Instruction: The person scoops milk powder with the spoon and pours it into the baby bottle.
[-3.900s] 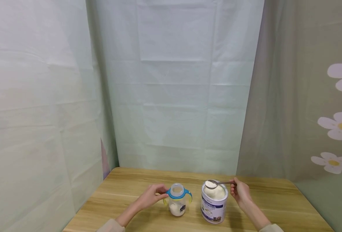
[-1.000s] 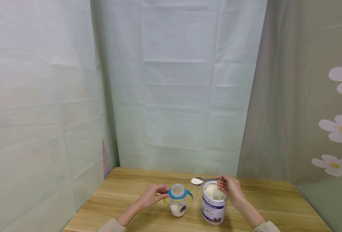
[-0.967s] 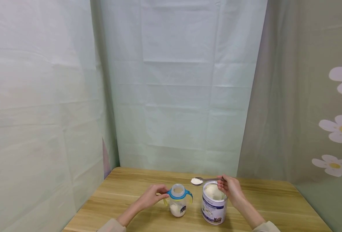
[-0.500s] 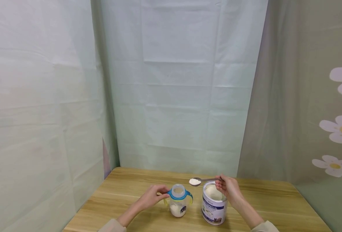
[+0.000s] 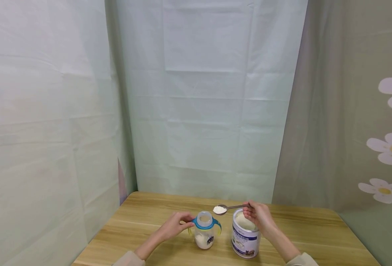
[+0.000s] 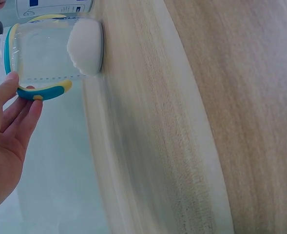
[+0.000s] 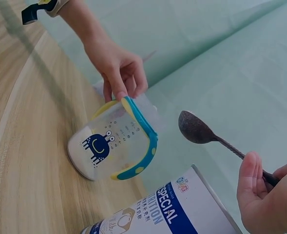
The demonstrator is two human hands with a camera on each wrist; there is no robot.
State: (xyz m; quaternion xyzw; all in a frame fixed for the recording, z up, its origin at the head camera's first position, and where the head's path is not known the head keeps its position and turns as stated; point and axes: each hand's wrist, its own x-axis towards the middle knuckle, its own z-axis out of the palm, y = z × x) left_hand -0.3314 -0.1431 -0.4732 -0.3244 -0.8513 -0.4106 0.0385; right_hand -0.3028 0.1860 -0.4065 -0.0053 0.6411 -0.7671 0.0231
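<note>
Look, the right hand (image 5: pixel 260 218) is holding a spoon (image 5: pixel 234 207) of white powder (image 5: pixel 220 210) near the bottle (image 5: pixel 204 242).

The thumb and fingers of that hand are pinching the spoon's handle, just above the open tin (image 5: pixel 244 244), and the left hand (image 5: pixel 174 226) is pinching one blue-and-yellow side handle (image 6: pixel 45 92) of the bottle. The bottle is standing upright on the wooden table (image 5: pixel 149 212), beside the tin and apart from it. From the head, I am seeing the powder sitting on the spoon and more powder filling part of the tin. The right wrist view is showing the spoon's dark underside instead, and a smiling blue monster picture (image 7: pixel 98 146) on the bottle. The left wrist view is showing a white heap (image 6: pixel 86 46) resting on the bottle's bottom.
</note>
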